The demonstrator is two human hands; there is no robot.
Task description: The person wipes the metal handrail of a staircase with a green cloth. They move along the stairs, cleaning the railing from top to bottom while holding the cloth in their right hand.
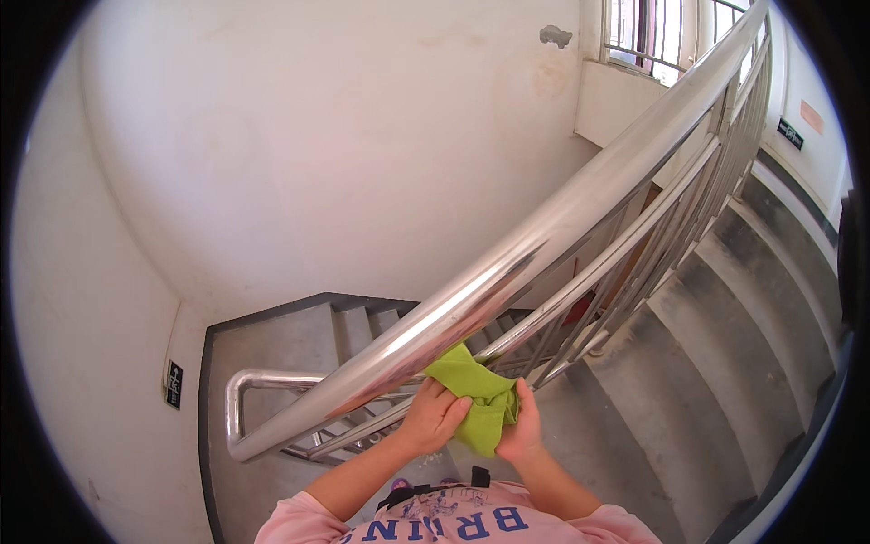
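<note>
Both hands, left point(436, 415) and right point(522, 426), clamped the green cloth point(476, 390) under the near handrail point(507, 267); regathering, wiping seemingly next.

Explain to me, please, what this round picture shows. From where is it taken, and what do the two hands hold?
The picture comes from a wide-angle camera worn on a person's head, looking down; that is why straight edges bend. There is no machine here, only a person's bare hands. The left hand and the right hand both grip a crumpled green cloth, just below a shiny metal handrail in a stairwell. Grey concrete steps rise on the right, and a white wall stands behind. The pink sleeves at the bottom edge belong to the same person.
</note>
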